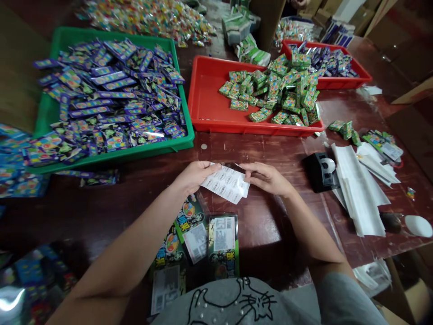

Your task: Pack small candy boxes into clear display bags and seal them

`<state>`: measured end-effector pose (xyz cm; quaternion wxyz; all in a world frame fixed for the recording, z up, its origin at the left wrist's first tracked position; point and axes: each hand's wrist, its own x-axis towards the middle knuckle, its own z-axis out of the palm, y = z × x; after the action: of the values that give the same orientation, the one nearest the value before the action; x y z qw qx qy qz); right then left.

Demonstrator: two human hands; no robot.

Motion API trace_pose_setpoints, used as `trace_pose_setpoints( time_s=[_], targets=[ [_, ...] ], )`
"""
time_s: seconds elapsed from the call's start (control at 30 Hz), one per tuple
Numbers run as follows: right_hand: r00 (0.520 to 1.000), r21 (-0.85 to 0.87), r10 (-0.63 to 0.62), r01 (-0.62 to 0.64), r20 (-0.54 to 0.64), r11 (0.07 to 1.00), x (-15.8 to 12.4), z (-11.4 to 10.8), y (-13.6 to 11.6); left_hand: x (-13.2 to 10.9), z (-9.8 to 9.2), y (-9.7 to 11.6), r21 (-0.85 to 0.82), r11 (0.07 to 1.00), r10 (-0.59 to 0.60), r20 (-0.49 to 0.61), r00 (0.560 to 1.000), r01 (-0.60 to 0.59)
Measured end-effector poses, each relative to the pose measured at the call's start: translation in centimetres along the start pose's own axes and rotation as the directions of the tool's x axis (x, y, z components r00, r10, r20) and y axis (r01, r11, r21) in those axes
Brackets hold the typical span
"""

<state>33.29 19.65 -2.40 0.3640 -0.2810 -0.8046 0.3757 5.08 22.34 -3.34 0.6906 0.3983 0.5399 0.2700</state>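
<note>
A white sheet of round printed stickers [222, 184] is held above the table, tilted down to the right. My left hand [195, 175] pinches its upper left corner, thumb on top. At the other end, my right hand [267, 177] has its thumb and fingers bent together against the sheet's right edge; whether a loose sticker is between the fingertips is too small to tell. Below the sheet lie dark flat candy packs, one with a white barcode label [224, 233], another beside it [189, 210], and a third [166, 289] partly covered by my forearm and shirt.
A green tray [184, 108] heaped with purple packets stands at left. Red trays [209, 97] [361, 81] hold small green boxes and purple packets. A black tape dispenser [316, 174] and white paper strips [360, 194] lie at right. Wrapped candies [149, 20] are piled behind.
</note>
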Motion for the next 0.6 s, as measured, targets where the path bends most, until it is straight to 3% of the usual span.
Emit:
trace_pose_setpoints(
  time_s=[0.13,0.2,0.23,0.3,0.33,0.37,0.4,0.47,0.53,0.6],
  targets=[
    [0.997,0.015,0.043,-0.042,-0.067,0.999,-0.3,0.0,-0.8,-0.1,-0.2,0.4,0.108,0.993,0.043,-0.058,0.997,-0.037],
    [0.980,0.132,0.092,-0.069,-0.175,0.989,-0.8,-0.2,-1.6,-1.4,-0.1,0.3,0.307,0.938,0.219,-0.164,0.962,-0.161],
    [0.966,0.190,0.129,-0.087,-0.225,0.978,-1.1,-0.4,-2.1,-2.5,0.0,0.0,0.461,0.853,0.373,-0.213,0.903,-0.244],
    [0.944,0.256,0.199,-0.131,-0.264,0.958,-1.9,-0.7,-3.4,-5.3,0.3,-1.5,0.753,0.556,0.677,-0.166,0.717,-0.351],
    [0.942,0.267,0.225,-0.156,-0.249,0.951,-2.3,-0.9,-4.1,-6.8,0.6,-2.6,0.831,0.411,0.753,-0.078,0.653,-0.374],
    [0.947,0.274,0.240,-0.177,-0.215,0.945,-2.7,-1.0,-4.8,-8.3,0.8,-3.8,0.858,0.322,0.766,0.012,0.643,-0.399],
    [0.956,0.280,0.243,-0.191,-0.166,0.941,-3.0,-0.9,-5.5,-9.6,1.0,-5.1,0.858,0.285,0.734,0.091,0.673,-0.427],
    [0.975,0.296,0.219,-0.196,-0.046,0.935,-3.3,-0.3,-6.8,-11.7,1.3,-7.5,0.830,0.331,0.617,0.169,0.769,-0.448],
    [0.982,0.313,0.176,-0.189,0.068,0.931,-3.3,0.9,-7.7,-12.8,1.3,-8.6,0.767,0.476,0.514,0.156,0.844,-0.431],
    [0.979,0.332,0.133,-0.180,0.157,0.926,-3.0,2.4,-8.4,-13.4,1.2,-8.3,0.624,0.661,0.429,0.140,0.893,-0.416]
  ],
)
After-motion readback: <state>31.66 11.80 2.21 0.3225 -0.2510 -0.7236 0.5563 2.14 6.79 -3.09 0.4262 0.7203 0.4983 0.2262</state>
